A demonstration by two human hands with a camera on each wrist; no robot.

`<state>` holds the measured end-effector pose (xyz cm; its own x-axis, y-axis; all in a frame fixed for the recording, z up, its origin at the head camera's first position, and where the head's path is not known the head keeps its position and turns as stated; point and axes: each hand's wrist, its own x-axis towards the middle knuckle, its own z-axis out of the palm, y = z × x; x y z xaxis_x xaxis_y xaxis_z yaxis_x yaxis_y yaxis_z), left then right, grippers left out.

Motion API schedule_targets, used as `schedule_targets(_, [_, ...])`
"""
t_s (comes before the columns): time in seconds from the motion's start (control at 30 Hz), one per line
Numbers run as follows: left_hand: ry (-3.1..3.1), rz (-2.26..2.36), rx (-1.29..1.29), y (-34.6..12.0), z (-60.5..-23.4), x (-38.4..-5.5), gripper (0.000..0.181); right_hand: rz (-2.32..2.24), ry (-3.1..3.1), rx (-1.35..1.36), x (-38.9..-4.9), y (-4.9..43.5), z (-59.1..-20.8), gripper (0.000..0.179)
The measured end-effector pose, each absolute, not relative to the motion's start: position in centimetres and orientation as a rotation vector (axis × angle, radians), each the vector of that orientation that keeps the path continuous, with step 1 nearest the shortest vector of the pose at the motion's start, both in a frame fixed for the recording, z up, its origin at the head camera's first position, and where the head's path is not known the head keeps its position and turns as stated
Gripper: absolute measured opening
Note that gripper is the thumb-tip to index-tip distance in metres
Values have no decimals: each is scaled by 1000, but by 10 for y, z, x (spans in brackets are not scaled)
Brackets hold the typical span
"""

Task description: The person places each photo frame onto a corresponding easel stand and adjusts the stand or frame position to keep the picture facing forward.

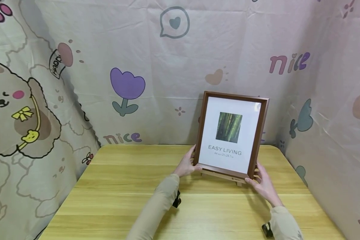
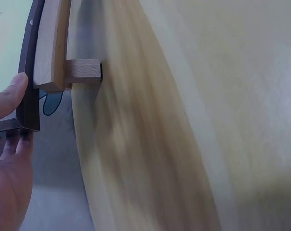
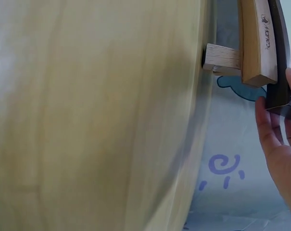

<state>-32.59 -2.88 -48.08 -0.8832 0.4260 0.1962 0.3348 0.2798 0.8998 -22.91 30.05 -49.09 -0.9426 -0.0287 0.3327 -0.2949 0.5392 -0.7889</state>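
A: Frame (image 1: 229, 133) position?
B: Upright on the stand (image 1: 222, 175), far right part of table (image 1: 114, 193).
A: Fingers?
B: Left hand (image 1: 186, 164) grips lower left corner, thumb in front. Right hand (image 1: 264, 185) grips lower right, same way.

The table in front of me has a yellowish wooden top (image 1: 108, 186), lighter and darker bands of grain running from side to side across it. Both far corners are rounded, and a pale sheen shows toward the near end. A small wooden easel (image 1: 220, 174) stands on it, right of centre and toward the back, on squared front feet (image 2: 82, 70) with dark tips. Its rear support is hidden from here, so how that meets the wood I can't fairly say.
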Motion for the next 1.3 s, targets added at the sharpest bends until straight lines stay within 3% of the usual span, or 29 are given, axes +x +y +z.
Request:
schedule_targets(0.67, [2415,1802,708,-25,-493,-327,96,1390,-2497,209,-229,294,-495,97])
schedule_targets(1.3, [2424,1787,693,-23,-495,-325,96,1390,-2533,139,-230,292,-495,98])
